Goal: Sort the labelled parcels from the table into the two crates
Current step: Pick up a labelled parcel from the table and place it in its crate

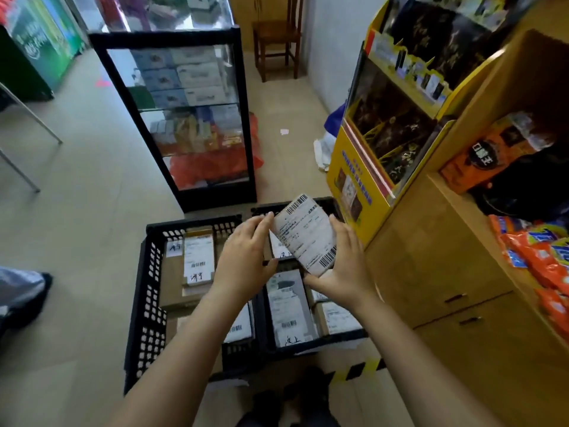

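I hold a small parcel (308,235) with a white barcoded shipping label, tilted, above the two black crates on the floor. My right hand (341,263) grips its right and lower edge. My left hand (243,257) touches its left edge with the fingertips. The left crate (144,288) holds brown cardboard parcels with white labels. The right crate (326,204) lies under the held parcel and holds several labelled parcels, partly hidden by my hands.
A glass display cabinet (184,118) stands just behind the crates. A yellow cardboard display stand (357,180) and a wooden cupboard (446,272) crowd the right side. A wooden chair (277,38) stands at the back. A person's shoe (21,291) is at the left edge.
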The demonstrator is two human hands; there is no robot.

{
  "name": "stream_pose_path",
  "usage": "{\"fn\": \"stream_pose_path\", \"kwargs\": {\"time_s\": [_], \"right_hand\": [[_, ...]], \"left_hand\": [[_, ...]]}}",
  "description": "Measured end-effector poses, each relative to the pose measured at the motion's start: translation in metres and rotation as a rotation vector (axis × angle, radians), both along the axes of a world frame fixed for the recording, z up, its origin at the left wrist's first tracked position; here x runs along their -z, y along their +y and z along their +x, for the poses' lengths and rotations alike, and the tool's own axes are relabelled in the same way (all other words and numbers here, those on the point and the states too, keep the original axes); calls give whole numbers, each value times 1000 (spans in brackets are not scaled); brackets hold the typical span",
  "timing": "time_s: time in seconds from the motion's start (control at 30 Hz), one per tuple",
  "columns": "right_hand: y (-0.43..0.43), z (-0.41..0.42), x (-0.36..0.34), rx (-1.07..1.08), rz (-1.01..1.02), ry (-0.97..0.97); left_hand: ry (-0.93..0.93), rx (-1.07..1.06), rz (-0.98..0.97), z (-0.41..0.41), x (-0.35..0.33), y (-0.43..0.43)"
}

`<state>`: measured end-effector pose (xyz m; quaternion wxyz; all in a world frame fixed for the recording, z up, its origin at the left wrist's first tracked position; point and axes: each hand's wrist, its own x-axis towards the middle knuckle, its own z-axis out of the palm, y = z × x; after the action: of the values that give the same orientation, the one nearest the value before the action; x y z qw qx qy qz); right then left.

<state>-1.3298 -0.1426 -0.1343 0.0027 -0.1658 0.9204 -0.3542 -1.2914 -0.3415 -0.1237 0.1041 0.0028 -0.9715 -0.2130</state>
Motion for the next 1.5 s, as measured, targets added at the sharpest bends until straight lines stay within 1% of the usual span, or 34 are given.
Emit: {"fn": "stream_pose_path", "kwargs": {"time_s": [0.13,0.27,0.37,0.53,0.73,1.0,1.1,1.17,1.23,1.3,1.43,1.5], "right_hand": [[4,-19,48,-120,23,-208],[10,-34,96,-252,84,-370],[10,-41,136,-315,135,-485],[11,-41,195,-366,205,-648],[17,-43,237,-434,312,-732],[25,-40,260,-578,428,-742],[29,-40,263,-604,472,-726],[33,-40,265,-589,486,-688],[39,-38,269,-572,505,-603],[46,-34,274,-566,532,-548],[57,-25,279,-596,578,-529],[57,-23,278,-597,583,-531]], "left_hand": [[-157,-53,131,-6,55,10],[-313,-182,299,7,113,23],[-407,-286,373,19,154,33],[-546,-407,424,40,202,53],[-636,-438,415,51,240,71],[-745,-467,424,60,259,85],[-789,-432,398,62,264,89],[-814,-411,377,62,268,91],[-819,-409,357,62,272,91],[-804,-400,319,60,275,91],[-854,-323,174,53,278,95],[-860,-313,133,52,279,98]]}}
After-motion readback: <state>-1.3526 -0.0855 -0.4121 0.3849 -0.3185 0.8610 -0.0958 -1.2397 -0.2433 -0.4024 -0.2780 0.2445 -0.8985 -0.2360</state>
